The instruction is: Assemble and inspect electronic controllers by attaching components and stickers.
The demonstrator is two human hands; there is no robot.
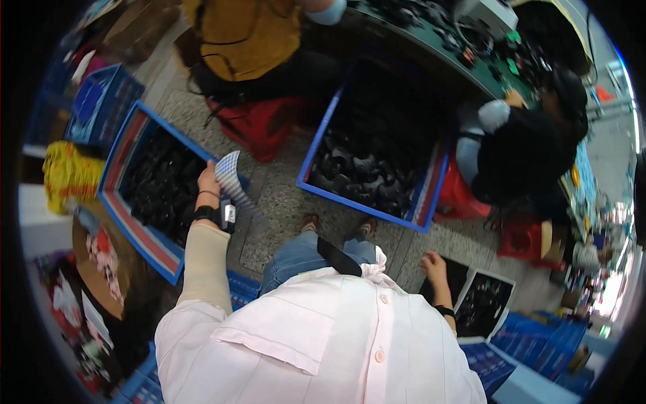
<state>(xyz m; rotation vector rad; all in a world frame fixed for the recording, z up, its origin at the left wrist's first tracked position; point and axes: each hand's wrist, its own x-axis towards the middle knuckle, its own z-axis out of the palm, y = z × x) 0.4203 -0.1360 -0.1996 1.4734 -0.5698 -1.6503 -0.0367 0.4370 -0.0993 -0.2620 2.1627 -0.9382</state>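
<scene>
My left hand [209,179] is closed on a thin, curved white sheet with a blue checked pattern [229,171]. It is above the right side of a blue crate [149,246] full of small black parts [160,176]. A dark device with a small pale screen [230,214] is at my left wrist. My right hand [434,264] hangs low on the right with its fingers loosely apart and nothing seen in it. Beside it is a white-rimmed tray [506,281] with dark parts inside.
A large blue crate [356,207] of black curved parts stands ahead of me. Two people sit on red stools [259,128] by a green workbench [441,42]. A yellow bundle [70,176] and a smaller blue crate [111,111] are on the left. Blue crates [538,343] stand at lower right.
</scene>
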